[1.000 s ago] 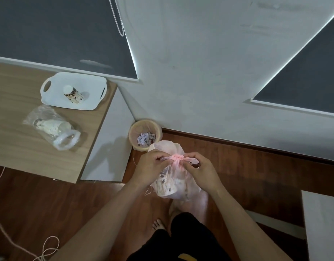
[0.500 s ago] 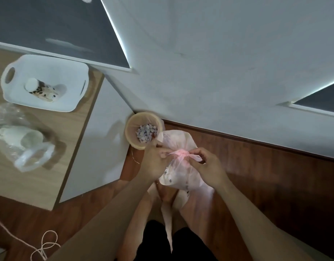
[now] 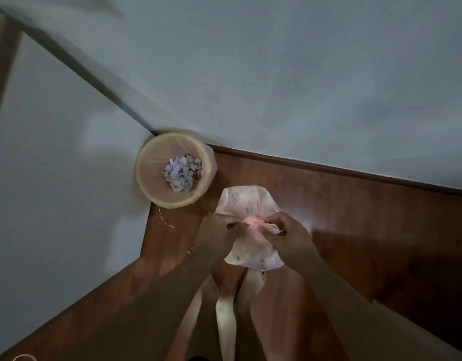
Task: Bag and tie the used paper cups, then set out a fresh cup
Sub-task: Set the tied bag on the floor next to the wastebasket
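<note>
While the waste bin (image 3: 172, 169) sits against the wall at left, the left hand (image 3: 215, 234) and right hand (image 3: 289, 234) each pinch a tail of the bag (image 3: 246, 204) of used cups held above the floor, whose knot (image 3: 252, 221) may slip if pulled unevenly.

Dim room: grey wall (image 3: 276, 74), seemingly wooden floor (image 3: 367, 230).

We note thin translucent pinkish plastic bag (image 3: 246, 204), crinkled, faintly glossy. Round cream wastebasket (image 3: 146, 175) lined with sheer plastic film, holding crumpled white paper scraps (image 3: 181, 173). Reddish-brown wooden floor (image 3: 354, 217) smooth, semi-gloss. Pale grey wall (image 3: 276, 74) matt.
</note>
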`<act>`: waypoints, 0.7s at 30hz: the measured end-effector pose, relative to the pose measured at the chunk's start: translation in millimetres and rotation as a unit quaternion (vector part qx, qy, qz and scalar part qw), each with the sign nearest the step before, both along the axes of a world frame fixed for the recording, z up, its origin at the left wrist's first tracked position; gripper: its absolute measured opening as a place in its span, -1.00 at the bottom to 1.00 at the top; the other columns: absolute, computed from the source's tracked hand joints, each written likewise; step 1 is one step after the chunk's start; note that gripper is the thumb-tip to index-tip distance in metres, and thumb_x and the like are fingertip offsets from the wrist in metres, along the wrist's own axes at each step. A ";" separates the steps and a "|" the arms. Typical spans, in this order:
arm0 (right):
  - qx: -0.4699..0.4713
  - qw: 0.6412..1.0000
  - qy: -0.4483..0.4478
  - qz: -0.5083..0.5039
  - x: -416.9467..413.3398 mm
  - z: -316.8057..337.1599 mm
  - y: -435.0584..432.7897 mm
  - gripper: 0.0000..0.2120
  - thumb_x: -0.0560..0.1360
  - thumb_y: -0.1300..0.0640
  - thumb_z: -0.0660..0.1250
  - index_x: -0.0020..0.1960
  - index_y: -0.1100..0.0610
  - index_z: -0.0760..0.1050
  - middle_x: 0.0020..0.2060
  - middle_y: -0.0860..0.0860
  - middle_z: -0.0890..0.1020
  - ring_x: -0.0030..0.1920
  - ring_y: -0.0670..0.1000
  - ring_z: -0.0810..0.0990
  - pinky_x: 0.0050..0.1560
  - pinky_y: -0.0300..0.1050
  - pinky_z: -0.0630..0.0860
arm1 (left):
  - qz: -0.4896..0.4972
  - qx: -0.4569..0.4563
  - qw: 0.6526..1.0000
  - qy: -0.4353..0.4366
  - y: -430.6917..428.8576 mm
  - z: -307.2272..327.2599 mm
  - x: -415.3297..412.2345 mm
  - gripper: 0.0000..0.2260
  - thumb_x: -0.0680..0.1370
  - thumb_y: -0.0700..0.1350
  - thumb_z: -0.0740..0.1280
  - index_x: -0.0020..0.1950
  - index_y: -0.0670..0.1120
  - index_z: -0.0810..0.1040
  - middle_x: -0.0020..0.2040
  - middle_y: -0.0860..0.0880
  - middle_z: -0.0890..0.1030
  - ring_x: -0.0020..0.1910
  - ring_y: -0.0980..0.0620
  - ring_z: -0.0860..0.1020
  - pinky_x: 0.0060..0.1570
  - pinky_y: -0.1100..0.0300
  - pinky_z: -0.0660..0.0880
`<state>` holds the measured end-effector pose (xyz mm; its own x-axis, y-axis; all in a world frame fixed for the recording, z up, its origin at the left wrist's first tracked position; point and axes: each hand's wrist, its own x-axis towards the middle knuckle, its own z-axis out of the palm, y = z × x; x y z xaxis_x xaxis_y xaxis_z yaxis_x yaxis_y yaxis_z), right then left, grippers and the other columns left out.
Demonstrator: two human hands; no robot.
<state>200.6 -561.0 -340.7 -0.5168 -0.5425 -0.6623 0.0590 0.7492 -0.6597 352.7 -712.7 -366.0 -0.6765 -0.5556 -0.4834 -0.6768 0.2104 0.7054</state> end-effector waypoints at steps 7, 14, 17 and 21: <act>0.048 0.998 -0.027 -0.038 2.6 -71.9 8.3 -0.96 0.61 0.16 0.50 -0.01 0.07 0.66 -0.12 -0.04 0.77 -0.31 0.06 0.81 -0.17 -0.08 0.64 | -0.041 0.040 0.995 -0.079 11.4 -77.8 -6.7 -0.79 0.71 0.04 0.44 0.25 0.02 0.82 0.05 -0.04 0.84 0.01 -0.01 0.75 0.30 0.06 0.49; 0.047 0.998 0.020 -0.028 -6.4 -117.9 -17.0 -0.93 0.64 -0.05 0.45 0.08 -0.11 0.71 -0.01 -0.15 0.80 -0.02 -0.05 0.80 0.03 0.00 0.69 | -0.084 0.071 0.987 -0.121 -15.0 -110.9 -23.1 -0.68 0.71 -0.09 0.38 0.45 0.04 0.71 0.24 -0.05 0.79 0.24 -0.07 0.73 0.20 0.23 0.54; 0.048 0.997 0.054 0.032 -16.7 -119.2 -38.0 -0.77 0.68 0.10 0.37 0.26 -0.07 0.73 0.16 -0.17 0.75 0.04 -0.13 0.71 -0.04 -0.32 0.52 | -0.073 0.082 0.989 -0.104 -39.5 -111.1 -34.1 -0.59 0.65 0.01 0.30 0.46 -0.02 0.68 0.25 -0.10 0.76 0.23 -0.13 0.72 0.29 0.02 0.62; 0.036 0.997 0.044 0.061 -28.1 -118.6 -61.3 -0.72 0.70 0.12 0.34 0.35 -0.02 0.70 0.21 -0.11 0.75 -0.01 -0.17 0.69 -0.17 -0.51 0.45 | -0.043 0.091 0.988 -0.119 -68.4 -114.1 -42.5 -0.47 0.72 -0.10 0.36 0.71 -0.05 0.39 0.60 -0.10 0.56 0.55 -0.12 0.55 0.46 0.00 0.53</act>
